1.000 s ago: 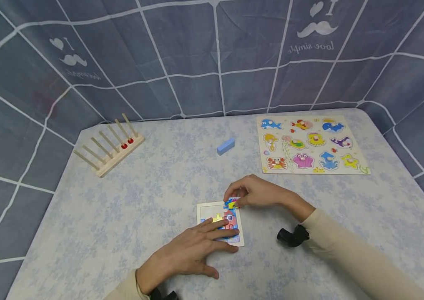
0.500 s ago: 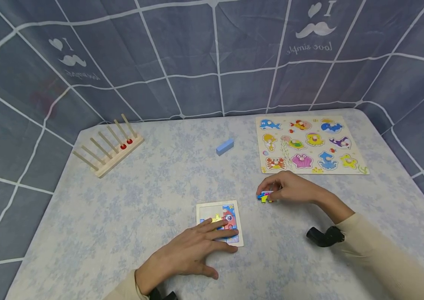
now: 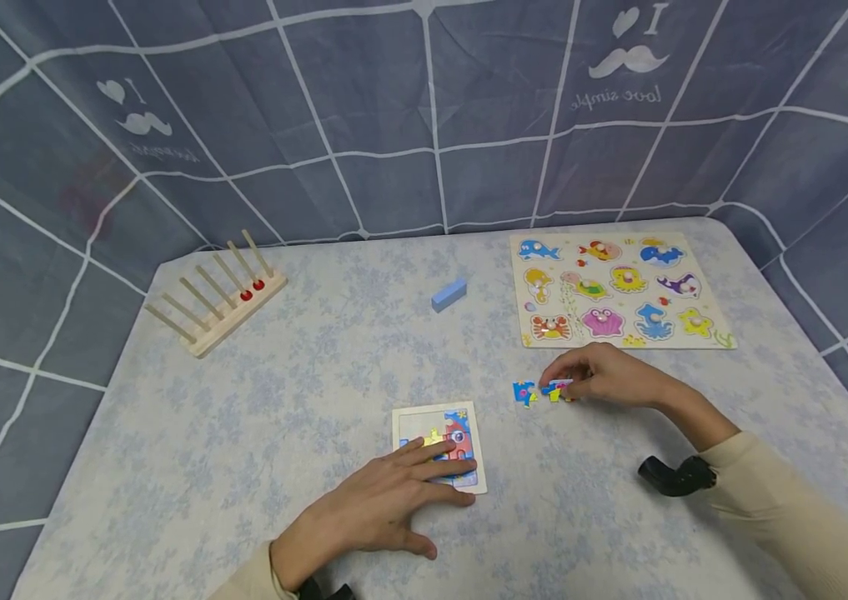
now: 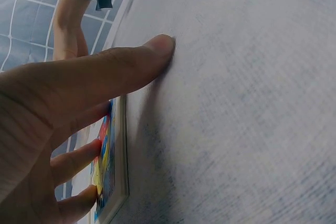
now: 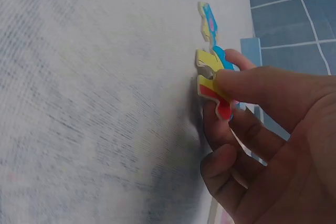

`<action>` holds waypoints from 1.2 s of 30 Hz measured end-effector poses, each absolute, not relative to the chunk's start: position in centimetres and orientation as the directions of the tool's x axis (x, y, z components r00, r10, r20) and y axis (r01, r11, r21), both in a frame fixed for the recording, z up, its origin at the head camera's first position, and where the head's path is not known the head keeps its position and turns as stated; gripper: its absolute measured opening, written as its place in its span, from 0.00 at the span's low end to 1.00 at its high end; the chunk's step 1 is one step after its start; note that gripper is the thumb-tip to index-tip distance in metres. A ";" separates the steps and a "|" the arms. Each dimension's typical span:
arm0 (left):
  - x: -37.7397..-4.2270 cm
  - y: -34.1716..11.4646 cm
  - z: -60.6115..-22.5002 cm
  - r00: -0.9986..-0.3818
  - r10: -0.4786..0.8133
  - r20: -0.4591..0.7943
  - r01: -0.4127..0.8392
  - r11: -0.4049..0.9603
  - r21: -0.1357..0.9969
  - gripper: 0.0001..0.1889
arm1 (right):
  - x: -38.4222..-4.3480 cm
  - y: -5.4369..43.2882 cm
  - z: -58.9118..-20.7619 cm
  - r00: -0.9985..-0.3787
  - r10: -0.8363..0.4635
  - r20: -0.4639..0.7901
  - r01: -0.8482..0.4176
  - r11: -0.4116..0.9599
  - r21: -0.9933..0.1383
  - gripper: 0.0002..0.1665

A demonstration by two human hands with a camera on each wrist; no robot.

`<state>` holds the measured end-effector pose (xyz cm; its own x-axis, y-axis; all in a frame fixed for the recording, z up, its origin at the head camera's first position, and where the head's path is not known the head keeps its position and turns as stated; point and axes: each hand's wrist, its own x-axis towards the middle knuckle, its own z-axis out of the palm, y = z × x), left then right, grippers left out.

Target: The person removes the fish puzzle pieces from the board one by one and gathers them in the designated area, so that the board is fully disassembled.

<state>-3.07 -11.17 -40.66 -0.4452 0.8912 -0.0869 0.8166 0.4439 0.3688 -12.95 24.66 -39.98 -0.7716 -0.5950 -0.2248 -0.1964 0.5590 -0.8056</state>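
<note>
In the head view, my left hand lies with fairly straight fingers across a small jigsaw tray. Its fingertips rest on the pieces, partly covering the picture; a red piece with an eye shows beside them. My right hand, to the right of the tray, pinches a jigsaw piece between thumb and fingers. In the right wrist view that jigsaw piece shows yellow, red and blue. A loose blue jigsaw piece lies on the table just left of the right hand.
Behind the right hand lies a peg puzzle board with sea animals. A blue block sits at the back middle. To the far left stands a wooden rack with upright pegs and red beads. A tiled-pattern curtain encloses the table's back.
My right hand has moved right, away from the tray, with jigsaw pieces. One blue piece now lies on the table, and the hand has shifted slightly further right. My left hand has stayed put.
</note>
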 end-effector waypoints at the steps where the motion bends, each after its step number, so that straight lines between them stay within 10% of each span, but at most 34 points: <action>1: -3.0 -11.2 -40.7 -0.445 0.891 -0.087 0.816 0.443 0.372 0.35 | -13.0 24.6 -40.1 -0.773 -0.594 -0.222 -0.201 0.562 -0.803 0.14; 36: -3.0 -11.1 -40.6 -0.447 0.890 -0.089 0.818 0.447 0.362 0.35 | -13.2 23.8 -39.9 -0.876 -0.449 -0.177 -0.249 0.735 -0.630 0.08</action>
<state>-3.01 -11.14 -40.63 -0.4469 0.8902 -0.0887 0.8180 0.4468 0.3622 -13.21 23.79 -39.93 -0.8758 -0.4489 -0.1773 -0.2493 0.7353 -0.6302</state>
